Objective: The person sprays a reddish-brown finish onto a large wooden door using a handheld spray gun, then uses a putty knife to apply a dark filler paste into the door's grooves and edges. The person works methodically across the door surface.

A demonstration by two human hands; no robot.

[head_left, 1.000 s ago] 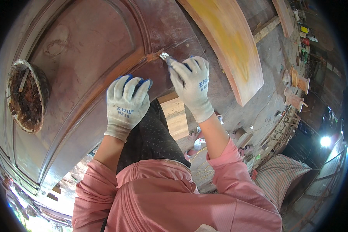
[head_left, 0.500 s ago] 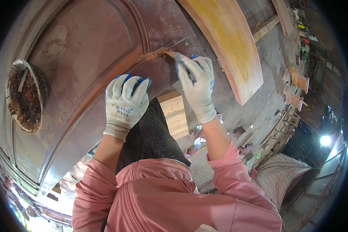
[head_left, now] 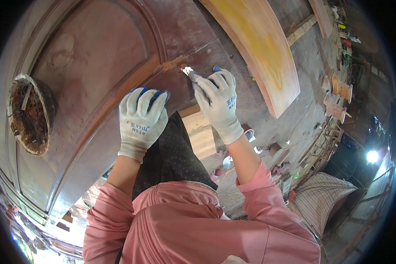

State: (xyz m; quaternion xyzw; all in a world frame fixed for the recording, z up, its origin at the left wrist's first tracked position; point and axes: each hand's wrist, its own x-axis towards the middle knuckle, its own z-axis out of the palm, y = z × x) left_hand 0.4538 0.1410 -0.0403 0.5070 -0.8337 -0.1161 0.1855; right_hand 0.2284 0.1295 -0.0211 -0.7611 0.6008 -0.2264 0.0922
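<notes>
A dark brown wooden panel (head_left: 97, 57) with curved moulding grooves, like a door, lies before me. An orange-brown smear (head_left: 174, 64) runs along its moulding toward the near edge. My right hand (head_left: 219, 99), in a white glove with blue fingertips, pinches a small putty knife (head_left: 188, 71). Its shiny blade is at the end of the smear; whether it touches the panel I cannot tell. My left hand (head_left: 141, 121), gloved alike, rests on the panel near its edge, fingers bent and slightly apart, with nothing seen in it.
A rough bowl (head_left: 53, 105) of dark brown paste with a flat stick in it stands on the panel at left. At the upper right lies a curved pale board (head_left: 286, 83) with a yellow patch. A striped cloth (head_left: 319, 198) and wood pieces (head_left: 339, 90) are farther right.
My right hand has shifted slightly left and turned, so the blade now catches the light. The raised strand of orange-brown paste near its tip no longer shows. My left hand stays nearly still.
</notes>
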